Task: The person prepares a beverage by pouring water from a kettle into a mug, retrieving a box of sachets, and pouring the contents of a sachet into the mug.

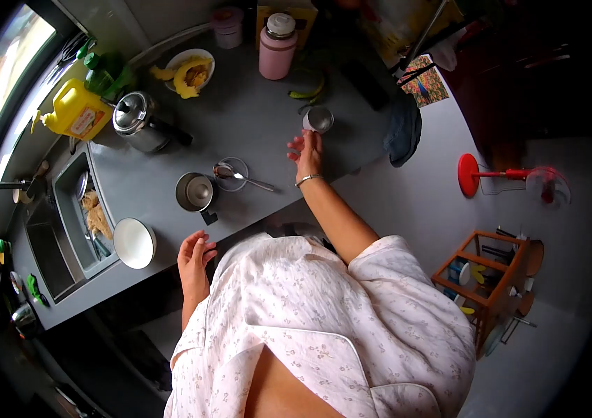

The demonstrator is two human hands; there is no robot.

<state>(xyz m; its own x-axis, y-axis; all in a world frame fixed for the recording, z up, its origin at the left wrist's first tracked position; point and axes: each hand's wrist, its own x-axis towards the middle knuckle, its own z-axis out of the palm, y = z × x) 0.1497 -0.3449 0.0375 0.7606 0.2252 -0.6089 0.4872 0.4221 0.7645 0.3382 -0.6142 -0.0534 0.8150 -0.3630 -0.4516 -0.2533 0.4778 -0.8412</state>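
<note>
My right hand (305,155) reaches across the grey counter to a small cup (319,119). Its fingertips are at the cup's near side, with the fingers apart and not wrapped round it; whether they touch cannot be made out. Low at the counter's front edge is my left hand (195,255), its fingers loosely bent and nothing in them. Closest to that hand are a metal pot (186,192) and a white bowl (134,244). Between the two hands, a spoon (261,184) with dark residue rests across a small clear dish (241,167).
A sink (73,167) lies left, beside a lidded metal pot (144,132) and yellow jug (76,111). A pink thermos (276,57) and a plate of cut yellow fruit (195,73) stand at the back. Right of the counter are a red stand (469,175) and wooden rack (477,268).
</note>
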